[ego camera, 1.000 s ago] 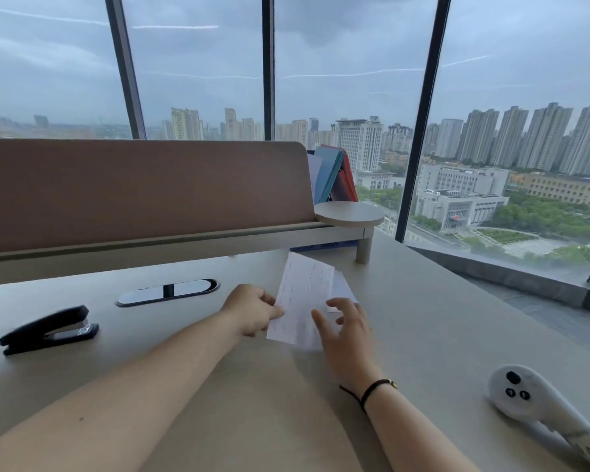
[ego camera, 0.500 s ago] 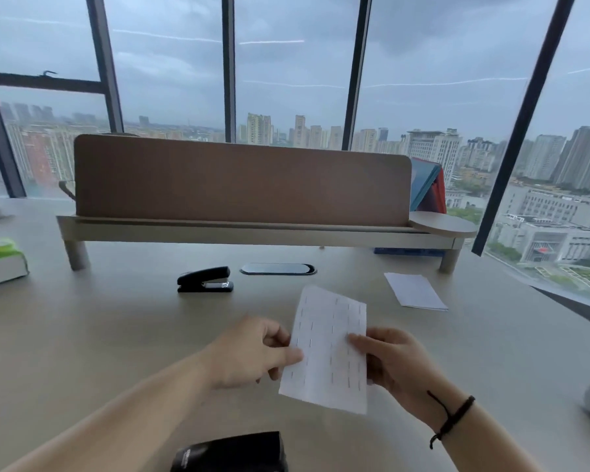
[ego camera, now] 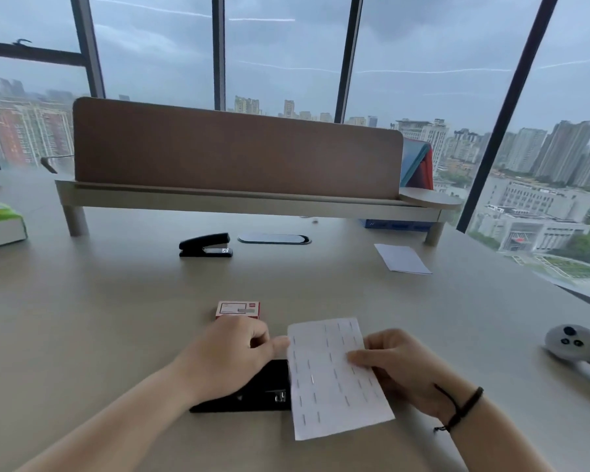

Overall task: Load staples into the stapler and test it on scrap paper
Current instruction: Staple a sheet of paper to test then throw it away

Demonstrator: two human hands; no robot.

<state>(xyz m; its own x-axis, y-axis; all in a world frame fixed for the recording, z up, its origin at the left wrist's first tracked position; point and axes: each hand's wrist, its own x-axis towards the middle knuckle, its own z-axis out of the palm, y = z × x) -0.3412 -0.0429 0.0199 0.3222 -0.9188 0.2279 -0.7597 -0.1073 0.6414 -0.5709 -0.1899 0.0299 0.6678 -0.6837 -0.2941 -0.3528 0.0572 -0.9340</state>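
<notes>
White scrap paper (ego camera: 334, 376) with rows of old staples sits in both our hands. Our left hand (ego camera: 232, 356) pinches its left edge, and our right hand (ego camera: 399, 369) holds its right side with the thumb on top. A moment ago we held the paper up in the air, farther out over the desk (ego camera: 116, 318). Now we have brought it down close, right over the front of a black stapler (ego camera: 249, 390) that lies under our left hand. A red staple box (ego camera: 238, 310) sits just behind that hand. A second stapler (ego camera: 205, 245) rests far back, with a small paper stack (ego camera: 402, 258) off to the right. We think the test comes next: slide the paper edge into the stapler's mouth and press.
</notes>
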